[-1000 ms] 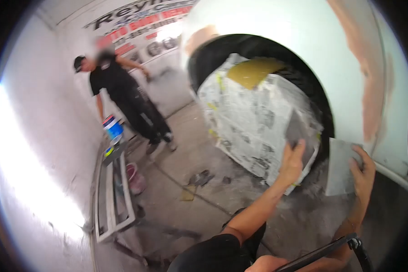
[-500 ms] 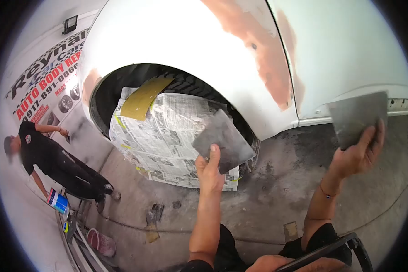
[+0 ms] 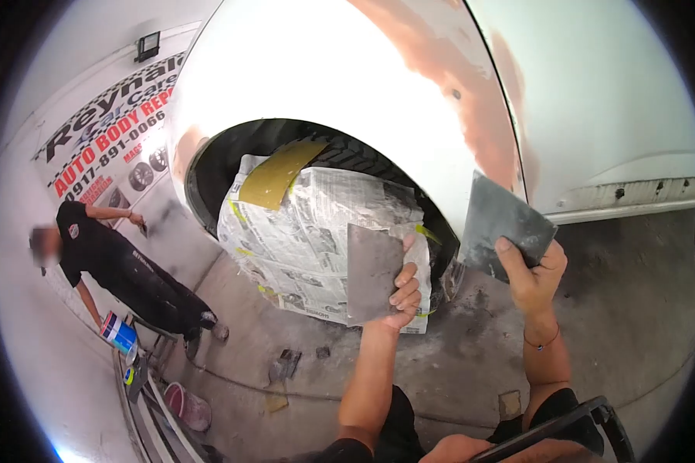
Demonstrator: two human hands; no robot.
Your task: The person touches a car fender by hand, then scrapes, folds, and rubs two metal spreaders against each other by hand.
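Note:
My left hand (image 3: 406, 297) is closed on the edge of a flat brownish-grey rectangular sheet (image 3: 374, 274), fingers curled over its side, in front of the newspaper-wrapped wheel (image 3: 293, 255). Another flat sheet, dark grey with pale smudges (image 3: 506, 224), is gripped by my right hand (image 3: 537, 274), thumb on its near face. That sheet is at the lower rear corner of the white fender (image 3: 316, 69) in view; whether it touches the panel I cannot tell. Pinkish-brown patches of filler (image 3: 471, 116) run down the fender beside the door seam.
A yellow-gold strip (image 3: 282, 174) lies over the wrapped tyre. On the left a person in black (image 3: 131, 266) stands by the wall, one hand near a blue can (image 3: 120, 333). A pink bucket (image 3: 187, 407) and scraps (image 3: 286, 364) are on the floor.
My right hand has brought its dark sheet left from the door sill to the fender corner. The left sheet has turned to show a browner face. The whole view has shifted slightly.

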